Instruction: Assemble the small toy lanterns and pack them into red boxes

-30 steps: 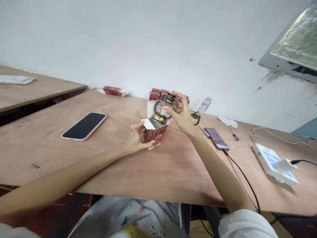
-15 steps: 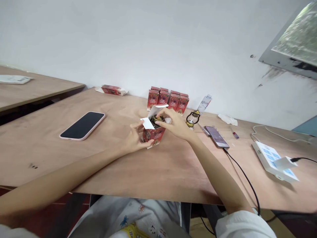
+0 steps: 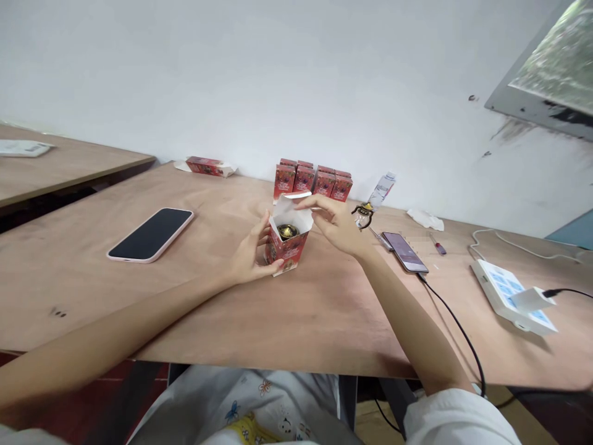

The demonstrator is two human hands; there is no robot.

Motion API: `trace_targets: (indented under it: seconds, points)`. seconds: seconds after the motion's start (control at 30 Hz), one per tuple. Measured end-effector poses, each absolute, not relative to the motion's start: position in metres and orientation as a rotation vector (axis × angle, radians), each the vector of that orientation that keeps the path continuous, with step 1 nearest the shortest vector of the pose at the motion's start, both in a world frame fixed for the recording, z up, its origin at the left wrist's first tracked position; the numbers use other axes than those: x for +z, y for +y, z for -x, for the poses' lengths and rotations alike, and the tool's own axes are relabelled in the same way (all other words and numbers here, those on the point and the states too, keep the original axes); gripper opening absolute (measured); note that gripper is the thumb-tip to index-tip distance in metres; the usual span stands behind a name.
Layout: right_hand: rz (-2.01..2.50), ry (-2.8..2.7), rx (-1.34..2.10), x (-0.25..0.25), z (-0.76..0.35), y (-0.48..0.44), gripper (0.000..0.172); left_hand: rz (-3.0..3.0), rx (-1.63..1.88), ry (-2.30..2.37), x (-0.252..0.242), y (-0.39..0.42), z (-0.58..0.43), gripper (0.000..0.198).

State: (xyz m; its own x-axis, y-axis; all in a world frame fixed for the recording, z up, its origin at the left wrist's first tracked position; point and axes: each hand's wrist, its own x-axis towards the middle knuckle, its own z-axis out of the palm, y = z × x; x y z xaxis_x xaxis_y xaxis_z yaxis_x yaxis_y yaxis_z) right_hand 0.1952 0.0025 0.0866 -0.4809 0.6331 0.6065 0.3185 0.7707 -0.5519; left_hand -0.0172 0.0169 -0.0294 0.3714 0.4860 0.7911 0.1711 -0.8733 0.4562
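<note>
A brass-toned lantern (image 3: 288,232) sat inside an open red carton (image 3: 288,252).
Between the wooden table (image 3: 296,327)'s front and back edges, the left hand (image 3: 252,252) clasped the carton, thumb in front; the right hand (image 3: 339,226), fingers bent, was at the raised white flap (image 3: 283,210) (whether it pinched anything could not be told).

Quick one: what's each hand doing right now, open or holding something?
Left hand: closed around the side of a red box, holding it.
Right hand: open, at the box's raised white flap; whether it touches can't be told.
</note>
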Motion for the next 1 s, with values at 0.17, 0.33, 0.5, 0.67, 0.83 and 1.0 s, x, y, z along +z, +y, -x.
trace_targets:
  seconds: [0.17, 0.33, 0.5, 0.67, 0.83, 1.0]
  points:
    - [0.582, -1.766, 0.757, 0.068, -0.189, 0.017, 0.027, -2.506, 1.489, 0.670, -0.019, 0.013, 0.024, 0.084]
    - [0.589, -1.739, 0.921, 0.059, -0.178, 0.018, 0.034, -2.580, 1.487, 0.610, -0.009, 0.011, 0.025, 0.072]
    - [0.774, -1.720, 0.551, 0.057, -0.167, 0.008, 0.047, -2.523, 1.443, 0.502, -0.006, 0.012, 0.023, 0.062]
    - [0.704, -1.845, 0.494, 0.052, -0.165, 0.006, 0.043, -2.450, 1.394, 0.439, -0.007, 0.013, 0.024, 0.058]
    - [0.699, -1.709, 0.667, 0.048, -0.166, 0.009, 0.045, -2.444, 1.346, 0.499, -0.009, 0.013, 0.024, 0.064]
    - [0.725, -1.641, 0.649, 0.052, -0.167, 0.009, 0.045, -2.492, 1.385, 0.506, -0.024, 0.016, 0.023, 0.084]
